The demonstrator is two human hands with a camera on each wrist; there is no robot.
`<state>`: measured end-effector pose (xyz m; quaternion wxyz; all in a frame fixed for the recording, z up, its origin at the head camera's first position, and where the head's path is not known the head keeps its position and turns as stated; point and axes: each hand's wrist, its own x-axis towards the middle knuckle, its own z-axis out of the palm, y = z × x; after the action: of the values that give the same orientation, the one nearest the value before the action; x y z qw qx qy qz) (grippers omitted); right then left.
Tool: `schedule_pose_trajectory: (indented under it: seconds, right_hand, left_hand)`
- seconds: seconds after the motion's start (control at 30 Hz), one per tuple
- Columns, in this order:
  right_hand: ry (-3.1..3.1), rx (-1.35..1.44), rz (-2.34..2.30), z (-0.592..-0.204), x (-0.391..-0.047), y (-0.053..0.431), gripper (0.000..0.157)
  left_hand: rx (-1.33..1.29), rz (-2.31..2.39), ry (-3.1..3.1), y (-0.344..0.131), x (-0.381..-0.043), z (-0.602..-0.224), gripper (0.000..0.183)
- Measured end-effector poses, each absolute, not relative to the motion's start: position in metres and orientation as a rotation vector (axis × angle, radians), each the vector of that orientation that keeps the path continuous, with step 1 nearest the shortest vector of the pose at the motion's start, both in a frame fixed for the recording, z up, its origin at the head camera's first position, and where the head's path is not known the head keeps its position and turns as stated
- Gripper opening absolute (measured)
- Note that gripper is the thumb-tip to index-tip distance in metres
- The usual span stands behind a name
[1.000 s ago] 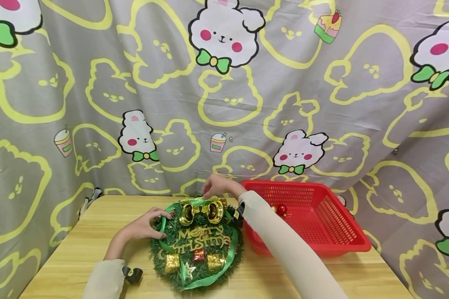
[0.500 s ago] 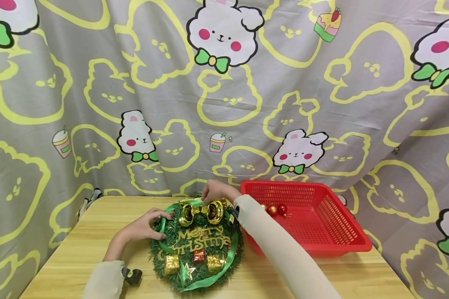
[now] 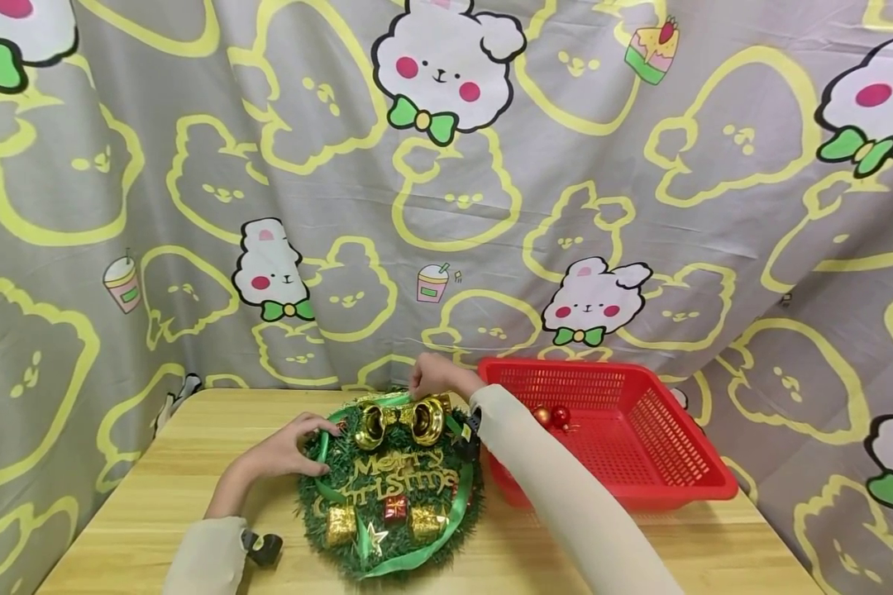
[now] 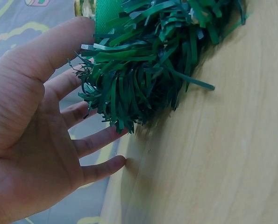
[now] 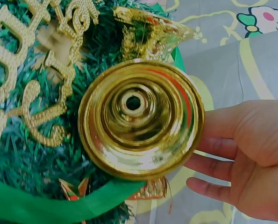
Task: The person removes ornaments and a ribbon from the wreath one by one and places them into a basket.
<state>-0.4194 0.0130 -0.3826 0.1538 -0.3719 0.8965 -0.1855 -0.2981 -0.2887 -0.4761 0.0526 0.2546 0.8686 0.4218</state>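
A round green tinsel wreath (image 3: 372, 545) lies on the table, bearing gold "Merry Christmas" lettering (image 3: 402, 479), small gift boxes and a green ribbon (image 3: 417, 559). Two shiny golden bells (image 3: 427, 421) sit at its far side, their mouths facing the camera. My left hand (image 3: 290, 450) holds the wreath's left edge; in the left wrist view the thumb lies on top and the fingers spread along the underside. From the far side my right hand (image 3: 441, 376) reaches down to the right-hand bell (image 5: 141, 119). Its thumb and forefinger pinch behind that bell, their tips hidden by it.
A red perforated plastic basket (image 3: 685, 487) stands to the right of the wreath, with a few red and gold baubles (image 3: 560, 416) in its left part. The wooden table (image 3: 156, 463) backs onto a patterned grey curtain (image 3: 484, 207).
My right hand dips slightly toward the wreath, then shifts a little to the right at the bells. The left hand stays on the wreath's edge.
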Motion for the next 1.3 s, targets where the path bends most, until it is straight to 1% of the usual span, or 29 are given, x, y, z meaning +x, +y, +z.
schedule_pose_trajectory:
  seconds: [0.17,0.23,0.47,0.7,1.07,1.17,1.3]
  right_hand:
    - [2.581,-1.022,-0.563,-0.382,-0.421,0.020,0.018]
    - [2.595,-1.009,-0.570,-0.382,-0.421,0.022,0.017]
    - [2.666,-0.972,-0.536,-0.379,-0.422,0.033,0.020]
    - [2.771,-0.992,-0.369,-0.369,-0.423,0.038,0.028]
    - [2.995,-0.924,-0.442,-0.350,-0.420,0.013,0.030]
    - [3.006,-0.936,-0.482,-0.344,-0.418,0.005,0.029]
    - [3.042,-0.982,-0.508,-0.336,-0.416,-0.003,0.032]
  left_hand:
    - [0.776,1.272,2.649,-0.290,-0.298,-0.475,0.053]
    - [0.787,1.273,2.650,-0.291,-0.298,-0.475,0.053]
    - [0.789,1.274,2.652,-0.291,-0.298,-0.475,0.055]
    - [0.783,1.300,2.645,-0.293,-0.297,-0.475,0.056]
    - [0.802,1.284,2.646,-0.291,-0.299,-0.478,0.054]
    - [0.811,1.284,2.645,-0.291,-0.299,-0.478,0.054]
    - [0.815,1.284,2.647,-0.290,-0.299,-0.477,0.053]
